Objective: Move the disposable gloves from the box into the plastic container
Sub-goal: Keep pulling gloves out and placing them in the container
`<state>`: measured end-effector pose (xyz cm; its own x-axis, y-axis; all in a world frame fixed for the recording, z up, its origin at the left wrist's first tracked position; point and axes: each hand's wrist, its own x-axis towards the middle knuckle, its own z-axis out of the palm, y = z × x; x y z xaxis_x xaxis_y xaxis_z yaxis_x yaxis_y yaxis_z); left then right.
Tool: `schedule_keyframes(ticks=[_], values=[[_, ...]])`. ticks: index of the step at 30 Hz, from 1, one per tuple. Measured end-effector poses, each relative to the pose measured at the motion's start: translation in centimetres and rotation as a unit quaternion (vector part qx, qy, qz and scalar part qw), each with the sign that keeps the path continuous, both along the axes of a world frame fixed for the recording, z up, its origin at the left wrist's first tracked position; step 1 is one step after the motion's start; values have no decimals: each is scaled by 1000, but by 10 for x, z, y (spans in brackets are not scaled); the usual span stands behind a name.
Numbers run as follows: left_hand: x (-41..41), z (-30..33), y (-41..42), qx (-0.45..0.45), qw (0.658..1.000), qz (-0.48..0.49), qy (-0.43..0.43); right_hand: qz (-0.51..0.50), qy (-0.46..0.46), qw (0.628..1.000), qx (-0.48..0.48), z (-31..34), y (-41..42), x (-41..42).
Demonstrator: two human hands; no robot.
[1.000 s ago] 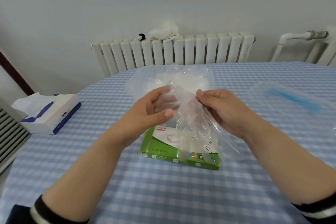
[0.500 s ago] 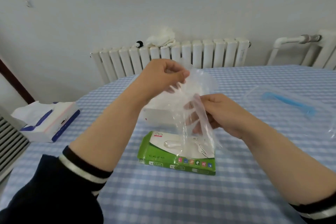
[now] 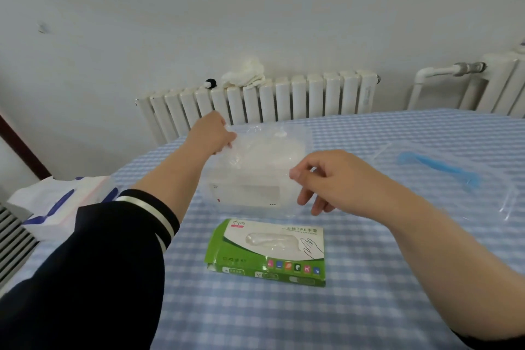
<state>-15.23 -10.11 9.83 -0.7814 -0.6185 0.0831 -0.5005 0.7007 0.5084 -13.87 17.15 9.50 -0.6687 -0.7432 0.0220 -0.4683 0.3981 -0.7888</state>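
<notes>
The clear plastic container (image 3: 241, 193) stands at the table's middle, with a pile of thin clear gloves (image 3: 272, 148) inside. My left hand (image 3: 214, 135) reaches over its far left rim and holds a clear disposable glove (image 3: 237, 155) down in the container; its fingertips are hidden. My right hand (image 3: 326, 179) hovers at the container's front right corner, fingers loosely curled, with nothing visible in it. The green and white glove box (image 3: 267, 253) lies flat in front of the container, a glove showing at its opening.
A clear lid with a blue handle (image 3: 437, 169) lies on the checked tablecloth to the right. A tissue pack (image 3: 56, 204) sits at the table's left edge. A white radiator (image 3: 270, 99) with a cloth on top stands behind the table.
My left hand carried the glove from mid-air forward and down into the container. My right hand let go of the glove and now hovers beside the container.
</notes>
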Motion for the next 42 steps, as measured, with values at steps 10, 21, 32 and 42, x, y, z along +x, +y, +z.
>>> schedule_keyframes(ticks=[10, 21, 32, 42], values=[[18, -9, 2, -346, 928, -63, -125, 93, 128, 959, 237, -21, -10, 7], [54, 19, 10, 11, 940, -264, -218, 129, 93, 975, 153, -49, -28, 11], [59, -19, 33, -148, 942, -205, 222, 140, 111, 974, 141, -71, -37, 1], [132, -118, 70, -175, 925, -311, 127, 174, 164, 963, 127, -93, -46, 2]])
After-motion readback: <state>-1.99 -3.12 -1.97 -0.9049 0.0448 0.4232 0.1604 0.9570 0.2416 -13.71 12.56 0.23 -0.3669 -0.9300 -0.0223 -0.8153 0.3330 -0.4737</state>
